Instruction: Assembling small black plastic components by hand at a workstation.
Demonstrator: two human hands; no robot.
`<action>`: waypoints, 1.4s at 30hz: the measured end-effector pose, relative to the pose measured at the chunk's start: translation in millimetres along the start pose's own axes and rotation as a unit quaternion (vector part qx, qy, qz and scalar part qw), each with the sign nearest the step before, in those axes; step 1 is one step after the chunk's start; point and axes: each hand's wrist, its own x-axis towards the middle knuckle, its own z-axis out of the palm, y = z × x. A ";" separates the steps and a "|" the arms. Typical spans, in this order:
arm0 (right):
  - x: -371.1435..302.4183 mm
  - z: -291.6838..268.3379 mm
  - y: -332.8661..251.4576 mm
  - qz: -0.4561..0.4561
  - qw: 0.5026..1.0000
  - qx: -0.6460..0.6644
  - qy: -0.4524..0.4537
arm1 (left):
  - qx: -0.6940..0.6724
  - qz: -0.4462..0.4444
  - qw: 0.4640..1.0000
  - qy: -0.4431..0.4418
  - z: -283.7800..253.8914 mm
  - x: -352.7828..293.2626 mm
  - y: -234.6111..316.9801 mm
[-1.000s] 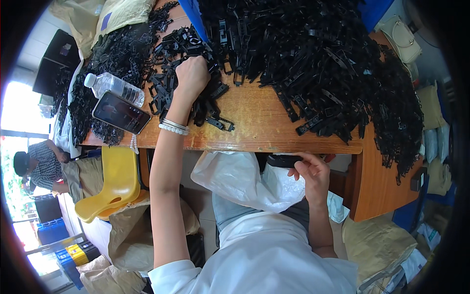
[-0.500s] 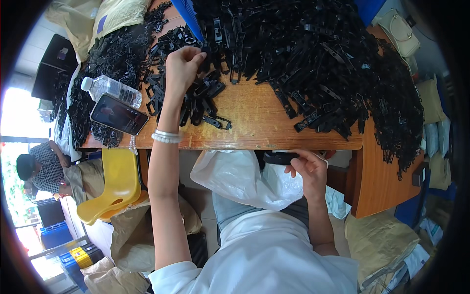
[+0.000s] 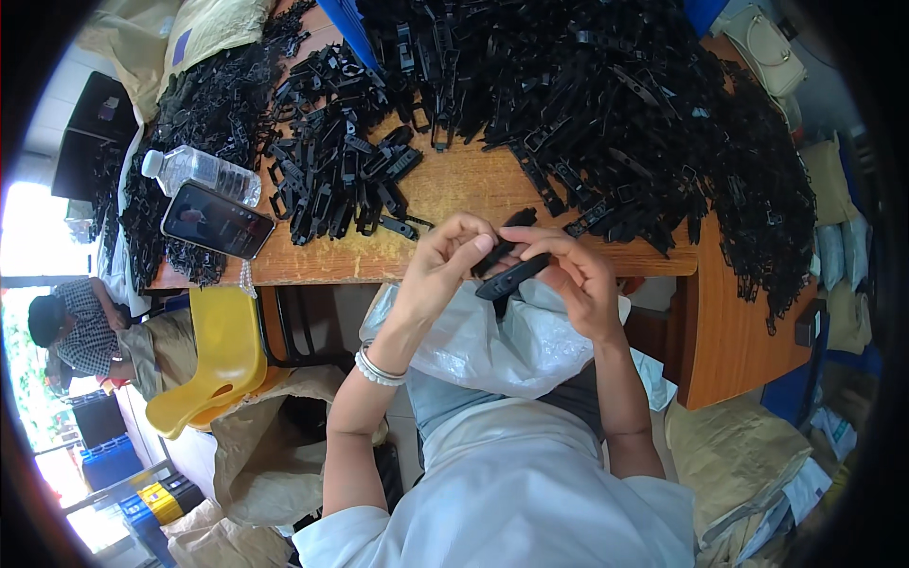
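Note:
Above my lap, just over the table's front edge, my two hands meet. In my right hand (image 3: 589,292) is an oblong black plastic part (image 3: 516,276) with a rounded end, gripped between thumb and fingers. My left hand (image 3: 445,260) pinches a second black plastic part (image 3: 490,259), lying close beside the first; whether the two touch or join is unclear. Beneath them an open white plastic bag (image 3: 454,336) lies across my lap. On the wooden table (image 3: 454,185), a large heap of black plastic parts (image 3: 606,104) spreads at the back and right, with a smaller pile (image 3: 331,175) left of centre.
Left on the table are a clear bottle (image 3: 204,173) and a phone (image 3: 218,220). A blue bin edge (image 3: 348,33) rises among the parts. A yellow chair (image 3: 222,346) stands left, near an open brown sack (image 3: 275,454). Another person (image 3: 80,327) sits farther left.
My left hand has come back from the small pile, down and right, to meet my right hand. The right hand has risen slightly with its black part.

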 end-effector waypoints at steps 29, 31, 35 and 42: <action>-15.3 1.3 -25.6 -0.002 0.973 -0.231 0.028 | 0.487 0.125 0.863 0.052 52.5 -24.4 26.5; -23.2 -0.9 -24.1 0.023 0.976 -0.214 0.019 | 0.481 0.103 0.870 0.017 53.0 -28.5 24.5; -41.4 -4.6 -22.8 0.056 0.968 -0.243 -0.001 | 0.536 0.117 0.835 0.045 32.1 -34.3 31.9; -75.8 -40.8 -31.7 0.122 0.954 -0.262 0.077 | 0.782 0.121 0.596 0.140 -4.1 -13.8 45.1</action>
